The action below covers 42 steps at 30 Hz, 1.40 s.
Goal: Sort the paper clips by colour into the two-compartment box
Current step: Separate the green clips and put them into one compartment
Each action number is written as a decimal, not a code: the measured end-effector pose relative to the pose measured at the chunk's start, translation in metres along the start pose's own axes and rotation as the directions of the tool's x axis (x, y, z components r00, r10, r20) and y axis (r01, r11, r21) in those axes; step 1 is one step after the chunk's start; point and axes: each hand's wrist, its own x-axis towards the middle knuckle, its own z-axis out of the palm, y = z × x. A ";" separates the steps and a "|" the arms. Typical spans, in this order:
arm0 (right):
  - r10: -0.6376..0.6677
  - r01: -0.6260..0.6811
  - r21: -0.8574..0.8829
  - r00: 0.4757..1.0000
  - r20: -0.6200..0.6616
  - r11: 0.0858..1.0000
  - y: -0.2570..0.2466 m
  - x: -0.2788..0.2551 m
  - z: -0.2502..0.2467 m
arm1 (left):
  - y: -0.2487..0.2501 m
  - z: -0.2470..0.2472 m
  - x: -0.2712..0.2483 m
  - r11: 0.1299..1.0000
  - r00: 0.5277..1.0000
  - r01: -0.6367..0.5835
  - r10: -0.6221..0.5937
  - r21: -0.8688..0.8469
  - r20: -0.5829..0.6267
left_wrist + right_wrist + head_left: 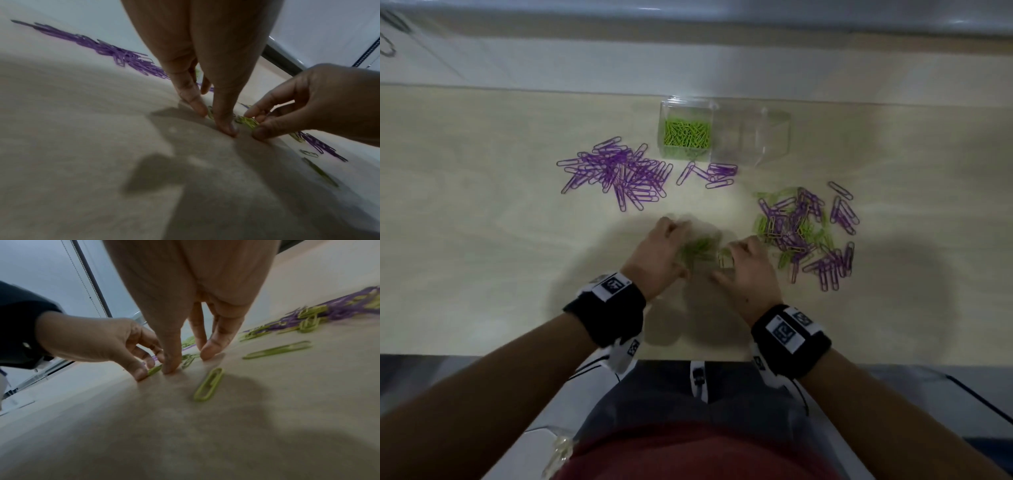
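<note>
Head view: a pale wood-grain table (482, 240) runs across the room under dim light, with a white ledge (551, 68) along its far edge and a grey band above that. At the left lies a heap of purple clips (616, 173), all one colour, spread flat. Just right of it, near the far edge, stands the clear box (726, 132); its left compartment is filled with green clips (687, 133), and I can see nothing in its right one. A few more purple ones (717, 174) lie just in front of the box.

Nearer the person, the left hand (659, 255) and right hand (748, 270) meet over a small green bunch (700, 248) on the table, both wearing black wristbands with white tags. The left hand has its fingertips curled down onto the bunch, thumb (227, 128) pressed to the table. The right hand likewise has its fingers bent, pinching a few green clips between thumb (265, 131) and fingertips in the left wrist view. The head view blurs both hands.

Right of the hands sits a mixed pile (803, 233) of purple and green, tangled together. In the right wrist view a loose green clip (208, 384) lies just beside the right thumb, another beyond it.

Soft shadows of the arms fall across the table's near edge.
</note>
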 end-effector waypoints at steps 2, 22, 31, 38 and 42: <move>-0.024 0.024 0.003 1.000 -0.005 1.000 -0.005 0.006 0.002 | 0.002 0.005 0.007 0.999 0.999 -0.041 0.041 -0.013 -0.033; -0.226 0.250 -0.540 0.968 0.112 0.803 -0.003 0.031 -0.017 | 0.025 0.001 0.030 0.845 0.939 -0.335 0.338 0.417 0.071; -0.168 0.187 0.124 0.975 -0.147 0.974 -0.019 0.068 -0.090 | 0.030 -0.024 0.039 0.977 0.987 -0.159 0.151 0.145 0.064; -0.322 0.377 0.160 0.901 -0.290 0.912 -0.074 0.158 -0.116 | 0.018 -0.034 0.039 0.974 0.995 -0.096 0.090 -0.206 -0.037; -0.348 0.365 0.044 0.913 -0.212 0.930 -0.068 0.171 -0.109 | 0.019 -0.064 0.045 0.936 0.967 -0.144 0.064 -0.321 -0.247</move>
